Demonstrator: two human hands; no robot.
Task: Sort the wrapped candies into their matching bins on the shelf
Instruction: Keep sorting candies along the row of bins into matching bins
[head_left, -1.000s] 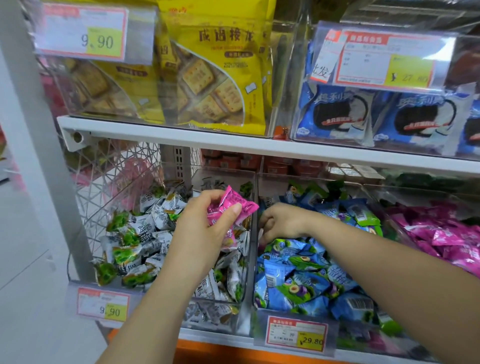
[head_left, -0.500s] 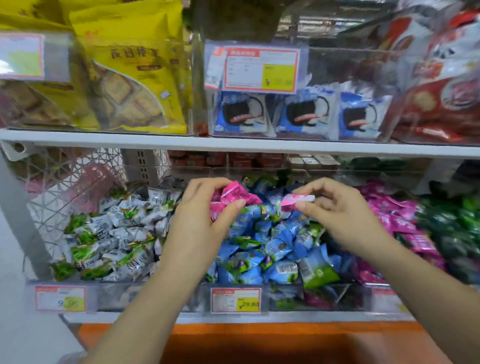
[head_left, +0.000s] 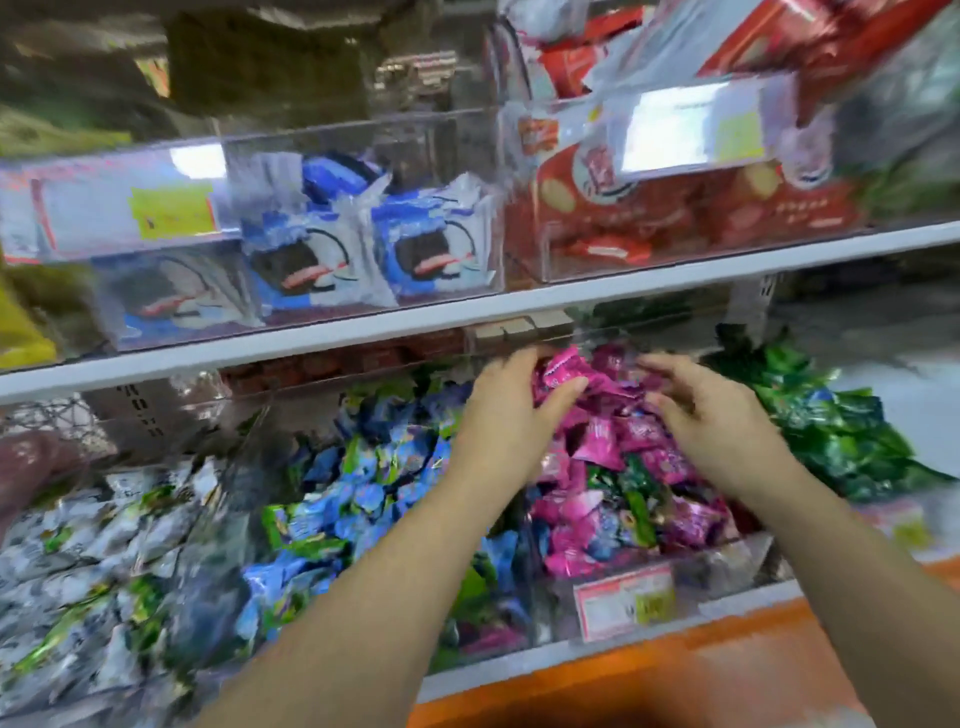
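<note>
Shelf bin (head_left: 748, 558): glossy crinkled pink candies (head_left: 597, 441).

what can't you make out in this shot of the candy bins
- Price tag on the pink candy bin, head view: motion blur leaves the print unreadable.
- Right hand: blurred, so whether it holds a candy cannot be told.
- Left hand: pink candy at the fingers, count unclear.
- White candies: cut off by the left edge.
</note>
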